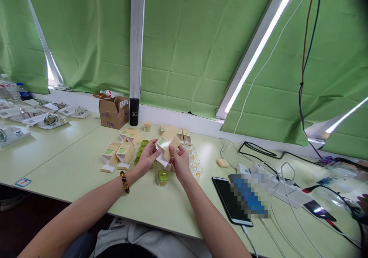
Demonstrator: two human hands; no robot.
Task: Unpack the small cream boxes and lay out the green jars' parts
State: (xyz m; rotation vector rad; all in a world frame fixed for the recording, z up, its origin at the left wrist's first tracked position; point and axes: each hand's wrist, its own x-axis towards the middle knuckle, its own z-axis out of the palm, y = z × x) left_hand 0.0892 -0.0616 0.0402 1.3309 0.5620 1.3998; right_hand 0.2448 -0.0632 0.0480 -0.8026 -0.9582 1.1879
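Above the middle of the table, a small tan cardboard box (169, 140) with a green window or label and a white flap is held between both hands. My left hand (147, 159) grips its left side; my right hand (181, 161) has its thumb on the right side. Just below them, a small clear jar with a green lid (162, 176) stands on the table. Several green lids (142, 150) lie partly behind my left hand. To the right of my right hand are several clear cups (196, 163) with yellowish bits inside.
Several tan boxes (125, 153) stand at left, others behind my hands. A brown carton (114, 113) and black tumbler (133, 112) stand at the back. Right lie a phone (230, 200), a power strip (290, 193) and tangled cables. Bagged items (50, 120) lie far left.
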